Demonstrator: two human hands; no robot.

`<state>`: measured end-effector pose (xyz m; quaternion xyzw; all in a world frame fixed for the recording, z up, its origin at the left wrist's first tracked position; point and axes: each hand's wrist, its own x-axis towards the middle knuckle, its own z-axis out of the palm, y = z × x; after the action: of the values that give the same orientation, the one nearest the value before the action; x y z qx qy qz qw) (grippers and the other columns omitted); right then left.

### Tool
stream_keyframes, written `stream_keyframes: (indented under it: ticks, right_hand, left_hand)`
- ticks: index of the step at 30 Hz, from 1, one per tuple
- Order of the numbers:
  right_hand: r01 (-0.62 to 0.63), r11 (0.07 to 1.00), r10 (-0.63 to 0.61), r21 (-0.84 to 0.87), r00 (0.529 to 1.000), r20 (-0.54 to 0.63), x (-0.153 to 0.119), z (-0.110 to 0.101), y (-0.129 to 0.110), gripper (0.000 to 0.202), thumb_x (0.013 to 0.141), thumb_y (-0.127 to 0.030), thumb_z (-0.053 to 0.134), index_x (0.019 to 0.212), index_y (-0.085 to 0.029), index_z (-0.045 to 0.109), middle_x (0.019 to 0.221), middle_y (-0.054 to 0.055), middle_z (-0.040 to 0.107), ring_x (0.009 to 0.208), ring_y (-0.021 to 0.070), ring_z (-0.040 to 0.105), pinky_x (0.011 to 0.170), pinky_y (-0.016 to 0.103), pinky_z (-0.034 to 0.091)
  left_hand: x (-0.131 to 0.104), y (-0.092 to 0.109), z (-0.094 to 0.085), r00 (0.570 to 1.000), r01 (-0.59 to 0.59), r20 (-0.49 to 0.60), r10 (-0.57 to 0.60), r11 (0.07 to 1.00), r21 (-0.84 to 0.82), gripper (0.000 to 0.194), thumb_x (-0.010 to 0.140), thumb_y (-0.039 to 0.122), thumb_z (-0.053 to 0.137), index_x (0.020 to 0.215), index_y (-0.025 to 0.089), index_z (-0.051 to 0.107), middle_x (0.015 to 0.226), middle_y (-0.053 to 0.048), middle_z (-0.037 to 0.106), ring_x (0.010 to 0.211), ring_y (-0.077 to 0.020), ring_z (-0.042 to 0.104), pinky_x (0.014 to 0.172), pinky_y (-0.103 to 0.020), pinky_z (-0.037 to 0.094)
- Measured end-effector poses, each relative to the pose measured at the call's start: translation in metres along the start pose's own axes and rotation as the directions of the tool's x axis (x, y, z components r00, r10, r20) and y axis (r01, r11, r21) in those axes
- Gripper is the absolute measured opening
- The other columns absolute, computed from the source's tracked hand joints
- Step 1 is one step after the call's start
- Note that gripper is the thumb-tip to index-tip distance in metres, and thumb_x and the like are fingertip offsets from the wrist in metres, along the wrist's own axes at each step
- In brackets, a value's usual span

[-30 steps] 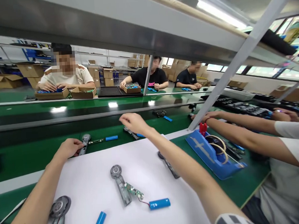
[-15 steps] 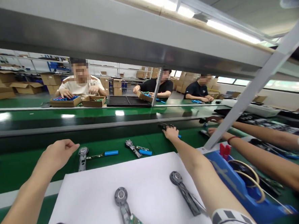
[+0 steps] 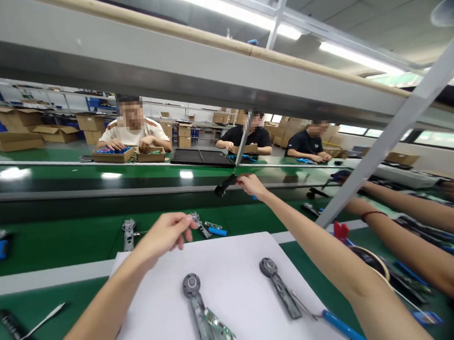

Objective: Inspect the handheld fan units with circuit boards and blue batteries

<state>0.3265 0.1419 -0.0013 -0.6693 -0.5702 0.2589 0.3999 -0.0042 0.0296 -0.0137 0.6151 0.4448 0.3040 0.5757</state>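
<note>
My right hand [image 3: 251, 185] is closed on the end of a dark handle-shaped housing with a round head [image 3: 224, 185], raised over the green conveyor belt. Blue shows just under that hand, probably a battery. Above the far edge of the white board, my left hand [image 3: 169, 234] hangs with its fingers loosely bent and apart, holding nothing. Behind its fingertips on the belt lies a grey housing [image 3: 203, 227] with a small circuit board and a blue battery [image 3: 217, 232]. Another grey housing [image 3: 128, 234] rests farther left, partly hidden by the hand.
On the white board [image 3: 162, 302] lie one grey housing with a circuit board [image 3: 219, 325] and another grey housing [image 3: 279, 287] wired to a blue battery [image 3: 344, 328]. A slanted metal post [image 3: 368, 156] stands right, by a co-worker's arms [image 3: 412, 251]. A black flashlight [image 3: 18, 334] lies left.
My right hand has lifted the dark housing off the belt and moved slightly left. My left hand has swung right, over the board's far edge, and its fingers have loosened.
</note>
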Motion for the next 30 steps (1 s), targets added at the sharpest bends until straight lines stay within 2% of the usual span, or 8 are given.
stream_keyframes:
  ticks: [3,5,9,11,14,18,25,30]
  right_hand:
    - [0.22,0.976,-0.218,0.0,0.969,0.115,-0.037,0.013,-0.058,0.042,0.097,-0.043,0.054,0.071,-0.012,0.065,0.053,-0.003,0.044,0.049,0.0081,0.038,0.05,0.024,0.031]
    - [0.406,0.914,-0.393,-0.025,0.897,0.204,-0.071,0.023,-0.089,0.044,0.095,-0.047,0.056,0.07,-0.013,0.067,0.057,-0.002,0.05,0.055,0.0092,0.044,0.055,0.024,0.034]
    - [0.799,0.588,-0.684,-0.124,0.573,0.452,-0.133,0.039,-0.125,0.034,0.098,-0.037,0.053,0.08,-0.014,0.072,0.07,0.003,0.065,0.065,0.0128,0.055,0.061,0.025,0.038]
    - [0.846,0.514,-0.699,-0.142,0.51,0.501,-0.15,0.042,-0.132,0.029,0.097,-0.032,0.054,0.082,-0.015,0.073,0.075,0.004,0.068,0.066,0.0133,0.057,0.062,0.025,0.039]
    - [0.837,0.498,-0.673,-0.229,0.539,0.507,-0.161,0.04,-0.135,0.022,0.094,-0.026,0.056,0.086,-0.017,0.074,0.075,0.003,0.07,0.065,0.014,0.059,0.061,0.025,0.04]
    - [0.823,0.475,-0.666,-0.312,0.567,0.484,-0.167,0.035,-0.138,0.024,0.094,-0.02,0.052,0.106,-0.021,0.073,0.092,0.004,0.075,0.074,0.0162,0.066,0.066,0.025,0.043]
    - [0.893,0.299,-0.826,-0.336,0.418,0.378,-0.18,0.043,-0.136,0.028,0.098,-0.028,0.05,0.079,-0.019,0.069,0.071,0.003,0.064,0.06,0.0109,0.053,0.054,0.023,0.035]
    - [0.906,0.257,-0.832,-0.336,0.384,0.399,-0.184,0.048,-0.135,0.024,0.089,-0.014,0.049,0.069,-0.017,0.062,0.066,0.0,0.057,0.057,0.0091,0.047,0.053,0.024,0.031]
  left_hand:
    - [-0.003,0.003,0.019,0.973,0.176,0.22,-0.073,0.85,-0.496,0.057,0.098,0.058,0.039,0.104,0.009,0.067,0.087,-0.011,0.068,0.057,-0.0134,0.058,0.046,-0.023,0.036]
    - [-0.005,0.007,0.019,0.941,0.279,0.336,-0.049,0.677,-0.681,0.073,0.098,0.065,0.026,0.113,0.006,0.066,0.105,-0.017,0.069,0.072,-0.0192,0.067,0.052,-0.027,0.048]
    - [-0.012,0.017,0.01,0.945,0.296,0.327,-0.032,0.514,-0.805,0.073,0.096,0.068,0.029,0.103,0.006,0.066,0.097,-0.016,0.071,0.074,-0.022,0.07,0.053,-0.03,0.054]
    - [-0.015,0.022,0.007,0.968,0.229,0.247,-0.04,0.541,-0.809,0.057,0.098,0.059,0.038,0.096,0.009,0.064,0.082,-0.009,0.068,0.065,-0.0189,0.068,0.049,-0.028,0.052]
    - [-0.02,0.026,0.004,0.993,0.041,0.11,0.053,0.704,-0.709,0.042,0.097,0.052,0.048,0.094,0.013,0.061,0.077,-0.006,0.066,0.062,-0.0198,0.068,0.047,-0.028,0.051]
    - [-0.029,0.029,0.0,0.968,-0.194,0.043,0.245,0.85,-0.489,0.045,0.086,0.058,0.064,0.087,0.014,0.058,0.076,-0.005,0.063,0.062,-0.0211,0.069,0.051,-0.031,0.056]
    - [-0.038,0.033,0.001,0.951,-0.275,0.046,0.306,0.906,-0.322,0.045,0.086,0.059,0.062,0.083,0.016,0.053,0.068,0.0,0.056,0.051,-0.0179,0.066,0.043,-0.025,0.048]
    - [-0.04,0.032,0.005,0.95,-0.286,0.063,0.306,0.932,-0.222,0.05,0.087,0.064,0.058,0.076,0.017,0.048,0.061,0.002,0.052,0.042,-0.0141,0.059,0.037,-0.021,0.038]
